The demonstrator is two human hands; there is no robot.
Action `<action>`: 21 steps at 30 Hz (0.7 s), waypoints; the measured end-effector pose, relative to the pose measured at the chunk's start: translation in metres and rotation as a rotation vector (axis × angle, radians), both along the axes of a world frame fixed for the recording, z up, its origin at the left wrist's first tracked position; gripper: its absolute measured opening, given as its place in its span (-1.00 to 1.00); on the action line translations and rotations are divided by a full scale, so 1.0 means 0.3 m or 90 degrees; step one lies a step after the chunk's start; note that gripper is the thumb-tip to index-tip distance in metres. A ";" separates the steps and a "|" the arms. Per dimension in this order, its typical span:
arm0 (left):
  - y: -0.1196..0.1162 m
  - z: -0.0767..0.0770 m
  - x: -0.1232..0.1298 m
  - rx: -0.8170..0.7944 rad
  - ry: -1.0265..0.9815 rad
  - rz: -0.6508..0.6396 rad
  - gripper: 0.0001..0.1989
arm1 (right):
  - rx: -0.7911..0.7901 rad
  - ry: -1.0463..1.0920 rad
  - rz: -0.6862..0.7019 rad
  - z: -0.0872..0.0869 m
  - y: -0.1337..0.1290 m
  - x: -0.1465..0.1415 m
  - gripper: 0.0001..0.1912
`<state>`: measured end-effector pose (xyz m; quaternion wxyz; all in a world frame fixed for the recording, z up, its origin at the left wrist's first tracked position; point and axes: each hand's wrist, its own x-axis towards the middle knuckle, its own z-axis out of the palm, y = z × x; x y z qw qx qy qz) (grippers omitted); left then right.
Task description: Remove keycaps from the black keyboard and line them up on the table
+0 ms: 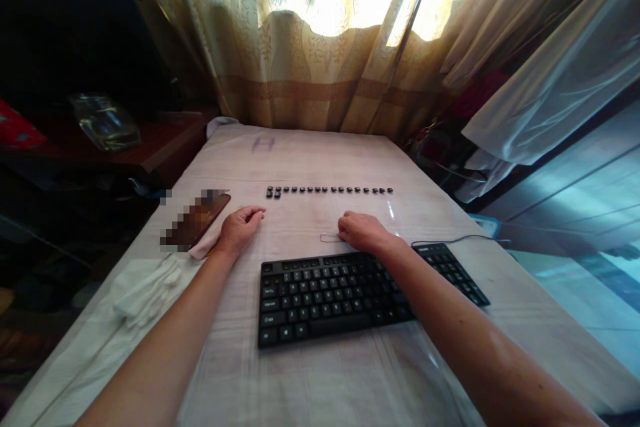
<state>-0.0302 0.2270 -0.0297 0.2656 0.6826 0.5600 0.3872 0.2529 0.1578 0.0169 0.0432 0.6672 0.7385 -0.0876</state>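
A black keyboard [325, 300] lies on the cloth-covered table, with bare slots along its top row at left. My right hand [361, 229] is closed just above its back edge, the fingers pinched on a thin wire loop [329, 237] that sticks out to the left. Farther back, small black keycaps [325, 189] stand in a long row, with two more in front of its left end. Short of that left end rests my left hand [242, 228], its fingers curled and the fingertips together; whatever they may hold is too small to make out.
Left of my left hand lies a phone [213, 217], partly blurred out. A crumpled white cloth [150, 287] is at the table's left side. The keyboard's cable [460, 239] runs off right. Curtains [310, 80] hang behind the table, and a glass jar [107, 123] stands at left.
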 end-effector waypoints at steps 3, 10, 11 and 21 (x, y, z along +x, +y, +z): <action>0.000 -0.002 0.003 0.006 0.013 0.009 -0.73 | 0.031 0.009 -0.020 0.016 -0.004 0.003 -0.85; -0.023 0.008 0.004 0.000 0.007 -0.050 -0.73 | 0.163 0.341 -0.185 0.097 -0.067 0.027 -0.82; -0.033 0.013 0.003 -0.005 0.004 -0.065 -0.71 | 0.155 0.454 -0.224 0.099 -0.085 0.034 -0.82; -0.217 0.060 0.004 -0.046 -0.052 -0.119 -0.49 | 0.065 1.034 -0.421 0.049 -0.280 0.046 -0.80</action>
